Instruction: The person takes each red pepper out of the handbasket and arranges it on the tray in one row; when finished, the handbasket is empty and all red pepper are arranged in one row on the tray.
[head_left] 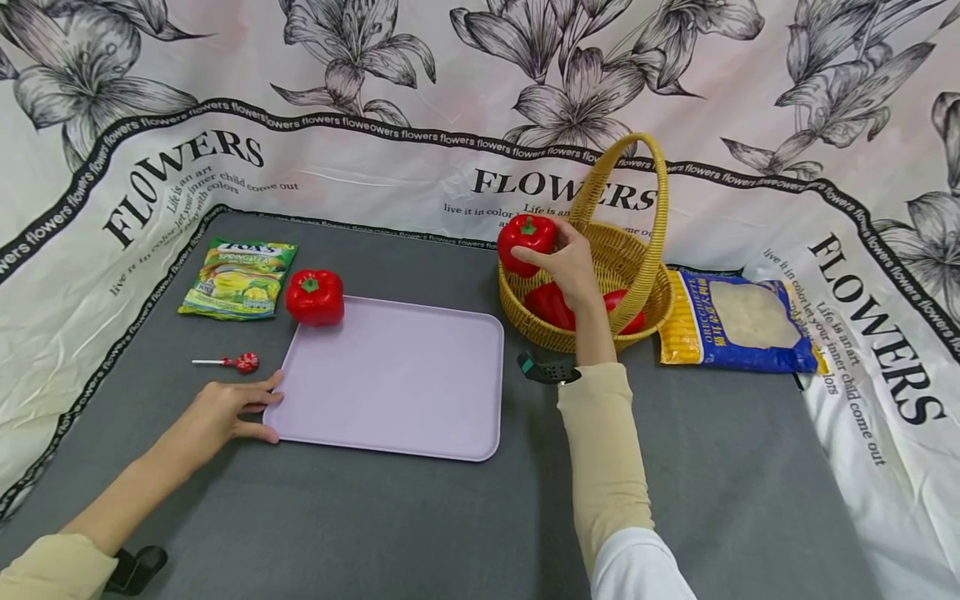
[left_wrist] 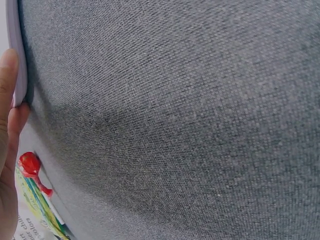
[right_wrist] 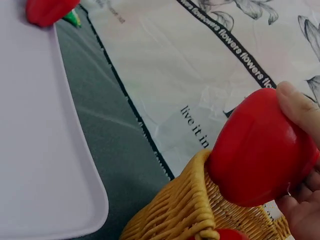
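Observation:
My right hand (head_left: 573, 262) grips a red bell pepper (head_left: 527, 243) with a green stem, thumb on one side and fingers on the other. It is held over the left rim of a yellow wicker basket (head_left: 528, 327); in the right wrist view the pepper (right_wrist: 260, 150) overlaps the basket rim. Smooth red items (head_left: 550, 307) lie inside, partly hidden by my forearm. My left hand (head_left: 225, 412) touches the left edge of a pale lilac tray (head_left: 397, 379), fingers extended and thumb at the near corner. Another red bell pepper (head_left: 315, 298) sits at the tray's far left corner.
A green candy bag (head_left: 240, 279) lies beyond the tray at the left, with a red lollipop (head_left: 246, 362) near my left hand. Right of the basket is a blue and yellow pasta bag (head_left: 742, 321). Flower-printed cloth (head_left: 360, 179) borders the grey table at the back.

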